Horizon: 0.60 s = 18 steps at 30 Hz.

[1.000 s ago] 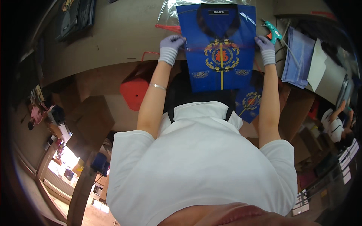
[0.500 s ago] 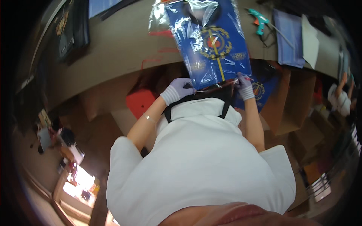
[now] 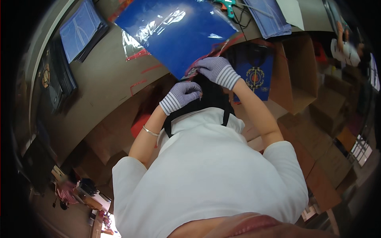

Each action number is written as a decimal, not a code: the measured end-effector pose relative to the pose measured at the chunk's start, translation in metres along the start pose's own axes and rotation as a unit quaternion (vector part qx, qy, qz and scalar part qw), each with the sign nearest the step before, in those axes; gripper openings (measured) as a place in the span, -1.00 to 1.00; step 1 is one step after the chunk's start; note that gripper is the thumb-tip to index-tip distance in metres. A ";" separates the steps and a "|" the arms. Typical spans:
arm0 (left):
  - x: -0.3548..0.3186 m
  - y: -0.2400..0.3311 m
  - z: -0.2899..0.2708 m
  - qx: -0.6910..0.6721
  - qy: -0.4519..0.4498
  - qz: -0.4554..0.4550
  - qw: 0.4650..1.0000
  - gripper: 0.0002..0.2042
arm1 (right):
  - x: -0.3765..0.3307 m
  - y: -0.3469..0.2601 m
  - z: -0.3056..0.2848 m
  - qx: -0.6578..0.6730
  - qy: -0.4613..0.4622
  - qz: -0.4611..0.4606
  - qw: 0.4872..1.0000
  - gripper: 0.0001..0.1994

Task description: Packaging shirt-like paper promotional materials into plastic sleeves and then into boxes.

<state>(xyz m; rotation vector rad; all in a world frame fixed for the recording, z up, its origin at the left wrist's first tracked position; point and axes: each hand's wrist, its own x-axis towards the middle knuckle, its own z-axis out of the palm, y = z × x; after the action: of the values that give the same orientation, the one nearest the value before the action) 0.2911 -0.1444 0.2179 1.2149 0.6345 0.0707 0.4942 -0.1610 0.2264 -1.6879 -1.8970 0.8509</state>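
A flat blue bag (image 3: 174, 35) in a clear plastic sleeve lies slantwise on the table, its plain face up and its near corner over the table's edge. My right hand (image 3: 218, 72), in a grey-purple striped glove, is closed on the red-edged rim of the plastic sleeve (image 3: 212, 53) near that corner. Just below the corner is my gloved left hand (image 3: 180, 98), apart from the bag. Its fingers are bent in toward the thumb, and something small shows at their tips that I cannot make out.
A teal glue gun (image 3: 229, 8) lies at the back, beside stacked blue sheets (image 3: 266, 18) and a white sheet (image 3: 291, 14). Black bags (image 3: 57, 79) and more blue sheets (image 3: 81, 29) are at left. Another blue bag (image 3: 254, 73) stands by an open carton (image 3: 297, 75), lower right.
The sleeved bag now shows its plain face instead of the emblem, and lies further left and aslant. My right hand has moved left along it; my left hand has come off its corner.
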 end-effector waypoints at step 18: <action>0.149 -0.042 -0.071 0.497 0.180 0.039 0.848 -0.90 | -0.118 0.325 -0.128 0.492 0.349 0.416 0.681 -0.73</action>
<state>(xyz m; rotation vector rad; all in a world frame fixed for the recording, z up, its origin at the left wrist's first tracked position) 0.3681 -0.0436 0.1041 2.2720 1.0029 0.0358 0.8290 -0.2403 0.0935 -1.6406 0.0417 1.0126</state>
